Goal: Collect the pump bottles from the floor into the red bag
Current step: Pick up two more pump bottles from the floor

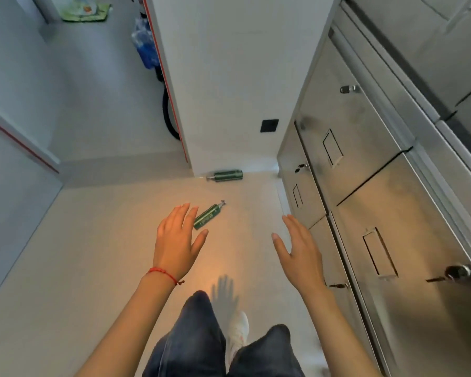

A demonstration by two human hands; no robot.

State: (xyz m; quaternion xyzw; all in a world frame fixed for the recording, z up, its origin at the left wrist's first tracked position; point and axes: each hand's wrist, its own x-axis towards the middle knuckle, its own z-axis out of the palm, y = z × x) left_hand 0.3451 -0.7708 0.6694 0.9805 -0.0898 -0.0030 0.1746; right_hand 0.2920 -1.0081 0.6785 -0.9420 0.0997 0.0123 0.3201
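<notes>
Two green pump bottles lie on the pale floor. The nearer bottle (pixel 209 215) lies slanted, pump pointing up-right, its base just beyond the fingertips of my left hand (pixel 176 242). The farther bottle (pixel 227 175) rests on its side against the foot of the white wall, pump to the left. My left hand, with a red string on the wrist, is open and held above the floor, empty. My right hand (pixel 299 253) is open too, fingers spread, holding nothing, close to the metal lockers. No red bag is in view.
Steel lockers (pixel 378 186) with padlocks and keys line the right side. A white wall corner (pixel 229 91) with a red edge strip stands ahead; a black hose (pixel 169 115) and blue bottle packs (pixel 146 47) sit behind it. My legs and a white shoe (pixel 237 333) are below.
</notes>
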